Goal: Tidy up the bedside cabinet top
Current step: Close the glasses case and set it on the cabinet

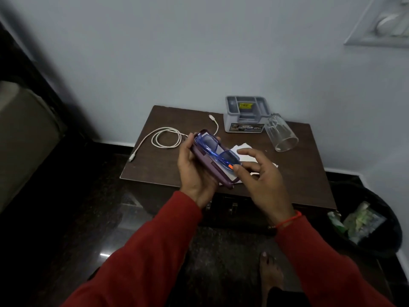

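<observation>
My left hand (194, 173) holds an open purple glasses case (202, 161) above the front of the dark wooden bedside cabinet (298, 173). Blue-framed glasses (218, 149) lie in the case. My right hand (263, 180) has its thumb and forefinger on the glasses' right end, near an orange tag. On the cabinet top lie a coiled white cable (164, 138), crumpled white paper (242, 149) partly hidden by my hands, a clear glass (282, 136) tipped on its side, and a grey organiser box (245, 115) at the back.
A black waste bin (374, 220) with wrappers stands on the floor right of the cabinet. The wall runs close behind the cabinet. Dark furniture fills the left side. My bare foot (270, 271) is on the dark polished floor.
</observation>
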Demonstrator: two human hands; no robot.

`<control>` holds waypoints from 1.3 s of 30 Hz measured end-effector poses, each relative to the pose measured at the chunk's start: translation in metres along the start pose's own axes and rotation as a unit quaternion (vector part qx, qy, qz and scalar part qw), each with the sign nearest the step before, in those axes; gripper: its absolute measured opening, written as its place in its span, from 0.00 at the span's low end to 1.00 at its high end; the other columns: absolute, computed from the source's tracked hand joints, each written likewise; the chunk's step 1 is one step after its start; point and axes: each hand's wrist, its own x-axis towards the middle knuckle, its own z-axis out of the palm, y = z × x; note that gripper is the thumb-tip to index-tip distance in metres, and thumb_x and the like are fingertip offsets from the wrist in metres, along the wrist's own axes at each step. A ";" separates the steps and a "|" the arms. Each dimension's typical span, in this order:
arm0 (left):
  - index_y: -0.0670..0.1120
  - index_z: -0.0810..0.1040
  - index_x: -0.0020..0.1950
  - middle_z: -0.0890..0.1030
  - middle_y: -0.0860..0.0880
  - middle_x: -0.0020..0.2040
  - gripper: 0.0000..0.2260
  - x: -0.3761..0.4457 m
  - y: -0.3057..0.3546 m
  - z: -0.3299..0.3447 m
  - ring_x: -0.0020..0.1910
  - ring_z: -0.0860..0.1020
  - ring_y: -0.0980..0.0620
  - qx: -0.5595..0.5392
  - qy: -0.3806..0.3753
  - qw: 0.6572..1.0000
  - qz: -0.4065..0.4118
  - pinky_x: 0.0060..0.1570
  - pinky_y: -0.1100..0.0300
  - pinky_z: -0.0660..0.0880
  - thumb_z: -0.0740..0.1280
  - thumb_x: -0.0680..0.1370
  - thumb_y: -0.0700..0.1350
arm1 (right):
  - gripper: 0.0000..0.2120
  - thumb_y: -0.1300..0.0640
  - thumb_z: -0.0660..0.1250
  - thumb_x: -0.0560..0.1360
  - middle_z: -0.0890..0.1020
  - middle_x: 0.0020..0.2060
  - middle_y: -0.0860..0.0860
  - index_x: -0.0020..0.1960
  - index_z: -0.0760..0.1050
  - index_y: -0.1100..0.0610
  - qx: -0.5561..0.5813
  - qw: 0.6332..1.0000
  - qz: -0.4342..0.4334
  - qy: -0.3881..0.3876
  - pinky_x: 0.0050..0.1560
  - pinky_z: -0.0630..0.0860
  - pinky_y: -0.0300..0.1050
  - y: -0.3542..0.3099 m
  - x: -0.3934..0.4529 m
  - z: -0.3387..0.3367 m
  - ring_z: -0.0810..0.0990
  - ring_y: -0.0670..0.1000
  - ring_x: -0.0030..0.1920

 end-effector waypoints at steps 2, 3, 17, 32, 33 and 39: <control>0.43 0.74 0.66 0.71 0.39 0.63 0.30 0.001 -0.001 -0.001 0.62 0.70 0.40 0.009 0.002 1.000 0.005 0.73 0.42 0.65 0.71 0.72 0.61 | 0.12 0.58 0.72 0.76 0.86 0.43 0.44 0.58 0.78 0.47 -0.039 0.999 -0.013 0.005 0.39 0.76 0.41 0.003 0.002 -0.001 0.81 0.44 0.38; 0.43 0.74 0.66 0.71 0.39 0.63 0.30 0.001 -0.001 -0.001 0.62 0.70 0.40 0.008 0.000 1.000 0.005 0.74 0.41 0.64 0.71 0.73 0.61 | 0.11 0.58 0.72 0.76 0.85 0.44 0.43 0.57 0.79 0.48 -0.072 0.997 -0.032 0.011 0.39 0.73 0.37 0.004 0.003 -0.002 0.79 0.42 0.38; 0.43 0.77 0.59 0.81 0.41 0.50 0.26 0.000 0.003 0.004 0.51 0.80 0.43 0.032 0.031 0.999 -0.028 0.63 0.46 0.76 0.65 0.78 0.65 | 0.15 0.54 0.71 0.76 0.74 0.48 0.42 0.58 0.75 0.38 -0.138 0.985 -0.102 0.015 0.48 0.73 0.37 0.004 0.010 -0.001 0.75 0.42 0.46; 0.46 0.75 0.57 0.81 0.48 0.41 0.20 0.007 -0.003 0.000 0.38 0.79 0.47 0.065 0.079 0.994 0.035 0.55 0.36 0.74 0.77 0.71 0.50 | 0.19 0.46 0.76 0.71 0.83 0.50 0.47 0.60 0.80 0.49 -0.005 0.994 0.040 -0.100 0.47 0.82 0.44 0.011 0.010 0.011 0.83 0.51 0.45; 0.46 0.75 0.59 0.81 0.48 0.41 0.20 0.007 -0.003 0.000 0.37 0.79 0.47 0.073 0.081 0.993 0.036 0.53 0.39 0.76 0.77 0.72 0.49 | 0.18 0.48 0.76 0.71 0.84 0.48 0.47 0.59 0.81 0.49 -0.008 0.995 0.037 -0.095 0.47 0.82 0.46 0.012 0.011 0.012 0.83 0.50 0.44; 0.45 0.75 0.60 0.81 0.47 0.42 0.17 0.008 -0.005 0.001 0.32 0.80 0.49 0.128 0.108 0.985 0.047 0.34 0.53 0.81 0.76 0.75 0.46 | 0.10 0.55 0.78 0.69 0.85 0.45 0.49 0.49 0.82 0.49 0.008 0.996 0.037 -0.080 0.51 0.81 0.50 0.015 0.014 0.014 0.81 0.54 0.43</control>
